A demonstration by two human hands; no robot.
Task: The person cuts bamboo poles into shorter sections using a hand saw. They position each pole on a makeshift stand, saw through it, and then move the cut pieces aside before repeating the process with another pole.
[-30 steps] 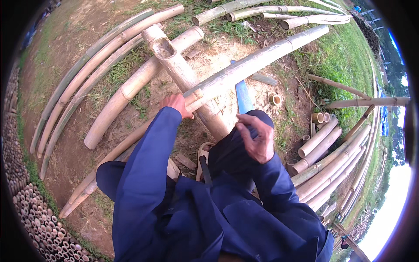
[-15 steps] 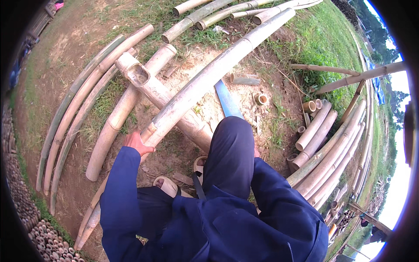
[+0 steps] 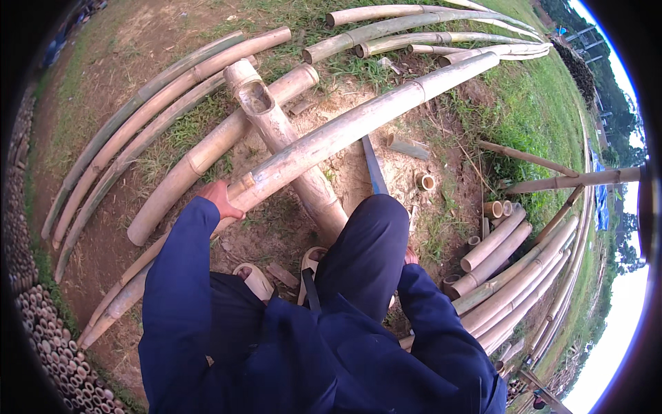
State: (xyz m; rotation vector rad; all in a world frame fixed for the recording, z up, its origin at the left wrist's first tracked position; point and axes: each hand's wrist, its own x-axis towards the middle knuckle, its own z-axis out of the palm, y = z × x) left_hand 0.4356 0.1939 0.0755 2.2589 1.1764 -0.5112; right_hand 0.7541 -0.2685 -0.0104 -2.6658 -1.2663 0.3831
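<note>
My left hand (image 3: 223,199) is closed round the near end of a long bamboo pole (image 3: 345,121), its thumb on the near side. The pole slants up to the right and lies across a thicker bamboo log (image 3: 312,188) with an oblong hollow cut near its far end. A blue saw blade (image 3: 374,168) reaches out from behind my raised knee to the pole's lower edge. My right hand (image 3: 411,256) shows only as a sliver beside that knee; its fingers and the saw's handle are hidden.
Another thick bamboo piece (image 3: 196,160) lies under the log's far part. Long poles (image 3: 148,114) rest at left, and more poles (image 3: 427,43) lie at the back. Short bamboo lengths (image 3: 500,252) are stacked at right. A cut ring (image 3: 425,182) and an offcut (image 3: 407,147) sit among sawdust.
The view has turned, so the poles appear shifted and tilted. My left hand stays on the pole's near end. A little more of my right hand shows beside the knee.
</note>
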